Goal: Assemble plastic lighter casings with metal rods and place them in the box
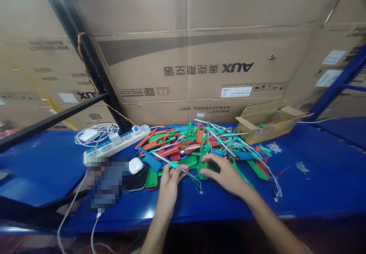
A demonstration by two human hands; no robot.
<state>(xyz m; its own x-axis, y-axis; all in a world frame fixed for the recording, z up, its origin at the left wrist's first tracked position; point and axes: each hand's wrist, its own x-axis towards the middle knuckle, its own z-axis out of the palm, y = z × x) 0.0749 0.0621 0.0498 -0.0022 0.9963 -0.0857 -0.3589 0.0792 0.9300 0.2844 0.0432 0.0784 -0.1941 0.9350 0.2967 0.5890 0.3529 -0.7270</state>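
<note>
A heap of red, green and blue plastic holders [183, 143] mixed with thin metal probes on wires lies on the blue table [314, 185]. My left hand [170, 178] is closed in a pinch on a metal probe with a teal collar [168, 162] at the heap's near edge. My right hand [225, 172] rests on the heap with its fingers curled over a green plastic holder [204, 162]. A thin wire [196, 181] trails from the probe between my two hands.
A white power strip [114, 147] with plugged chargers and coiled cables sits at the left. White earbud case [135, 165] and a phone lie beside it. An open cardboard box [268, 124] stands at the back right. Large cartons form a wall behind. A black bar [51, 120] crosses the left.
</note>
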